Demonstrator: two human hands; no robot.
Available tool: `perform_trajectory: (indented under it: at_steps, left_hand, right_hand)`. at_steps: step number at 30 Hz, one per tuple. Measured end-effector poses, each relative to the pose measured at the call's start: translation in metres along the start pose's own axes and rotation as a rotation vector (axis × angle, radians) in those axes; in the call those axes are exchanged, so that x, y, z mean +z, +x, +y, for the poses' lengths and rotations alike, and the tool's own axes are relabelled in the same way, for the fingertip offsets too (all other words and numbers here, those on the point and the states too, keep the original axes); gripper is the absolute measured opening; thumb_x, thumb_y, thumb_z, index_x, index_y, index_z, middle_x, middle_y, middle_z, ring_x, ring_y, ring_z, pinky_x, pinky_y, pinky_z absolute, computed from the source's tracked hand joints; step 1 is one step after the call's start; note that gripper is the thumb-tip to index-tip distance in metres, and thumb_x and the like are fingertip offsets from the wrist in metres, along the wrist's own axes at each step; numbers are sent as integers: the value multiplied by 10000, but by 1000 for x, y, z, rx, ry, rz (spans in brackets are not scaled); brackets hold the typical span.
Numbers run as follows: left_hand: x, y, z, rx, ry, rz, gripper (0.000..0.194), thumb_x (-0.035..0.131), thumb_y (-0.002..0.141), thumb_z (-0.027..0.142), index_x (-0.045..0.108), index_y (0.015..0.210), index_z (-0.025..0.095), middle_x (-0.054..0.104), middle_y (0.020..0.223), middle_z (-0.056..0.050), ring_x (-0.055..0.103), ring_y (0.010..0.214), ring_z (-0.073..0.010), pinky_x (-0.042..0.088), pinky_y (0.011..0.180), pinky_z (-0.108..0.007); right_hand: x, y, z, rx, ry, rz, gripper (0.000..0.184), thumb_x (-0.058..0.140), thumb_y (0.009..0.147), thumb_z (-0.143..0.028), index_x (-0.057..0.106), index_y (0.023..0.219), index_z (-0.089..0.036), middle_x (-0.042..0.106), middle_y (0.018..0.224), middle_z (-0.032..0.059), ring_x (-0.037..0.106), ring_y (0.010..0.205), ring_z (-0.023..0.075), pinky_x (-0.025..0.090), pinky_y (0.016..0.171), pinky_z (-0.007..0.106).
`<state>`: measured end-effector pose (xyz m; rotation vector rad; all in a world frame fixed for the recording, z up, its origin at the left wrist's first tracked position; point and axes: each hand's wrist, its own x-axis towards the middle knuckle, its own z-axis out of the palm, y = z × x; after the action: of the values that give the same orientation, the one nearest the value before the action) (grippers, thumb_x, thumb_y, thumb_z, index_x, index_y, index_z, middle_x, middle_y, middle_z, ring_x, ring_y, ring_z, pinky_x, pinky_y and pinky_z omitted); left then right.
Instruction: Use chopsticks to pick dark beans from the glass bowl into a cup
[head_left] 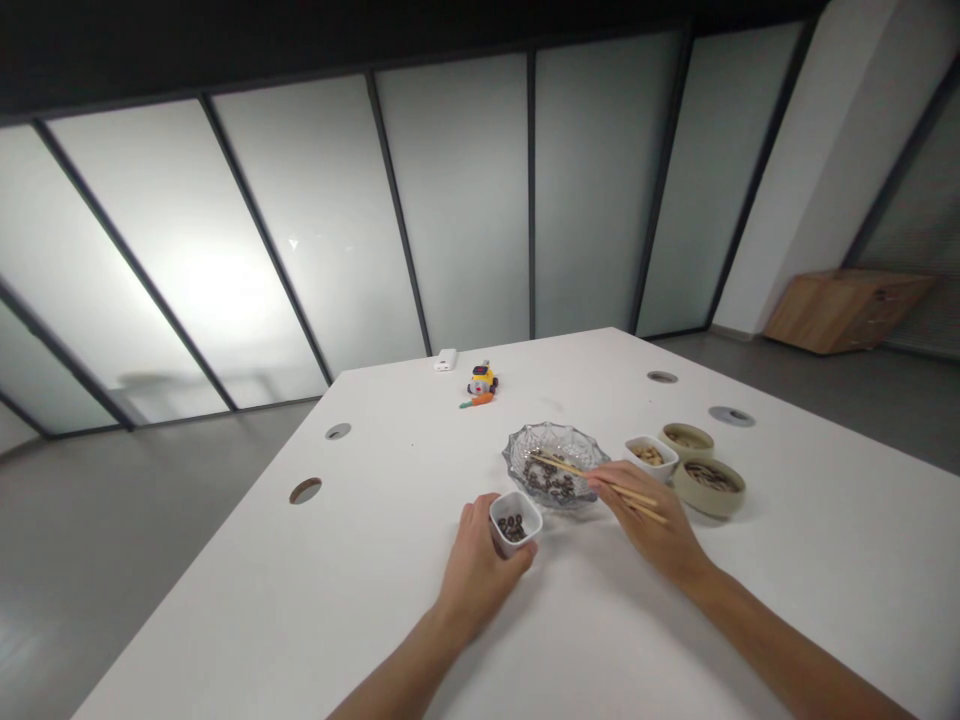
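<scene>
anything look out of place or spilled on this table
Mildly odd: the yellow toy vehicle and orange carrot-shaped item lie beyond the glass bowl, seemingly unrelated to it. No clear spill or damage shows.

Looking forward and down from head height at the near side of the bench [375, 560], above and behind left hand [484, 560] and right hand [651, 512], toward far frosted panels [465, 200].

bare left hand [480, 565] and bare right hand [651, 515], slender left forearm [420, 650] and right forearm [780, 632] likewise uncovered
</scene>
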<state>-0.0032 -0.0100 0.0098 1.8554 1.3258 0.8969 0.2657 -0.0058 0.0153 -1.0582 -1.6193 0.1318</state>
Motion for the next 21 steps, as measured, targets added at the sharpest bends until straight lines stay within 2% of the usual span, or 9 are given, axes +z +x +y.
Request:
perform_trajectory:
  at_steps: [8, 14, 21]
  left_hand:
    - [0, 0, -1, -5, -2, -3, 429, 756, 864, 262, 646, 1277, 214, 679, 1181, -67, 612, 1137, -262, 479, 991, -361]
    - [0, 0, 0, -12, 3, -11, 417, 758, 851, 242, 648, 1252, 214, 671, 1164, -61, 609, 1133, -258, 474, 988, -352]
    - [-1, -1, 2, -11, -6, -12, 429, 763, 858, 239, 637, 1267, 209, 660, 1157, -59, 608, 1119, -253, 473, 994, -352]
  right_hand:
    - [-2, 2, -1, -21, -73, 37, 303, 649, 1071, -457, 823, 932, -251, 840, 938, 77, 808, 866, 250, 663, 766, 360]
    - [-6, 2, 1, -56, -138, 117, 317, 615, 1090, -445, 818, 941, -253, 837, 935, 66, 804, 870, 240, 652, 802, 373]
    - [-7, 2, -2, -48, -104, 67, 388, 577, 1106, -483, 827, 908, -261, 825, 887, 57, 799, 819, 220, 653, 749, 331]
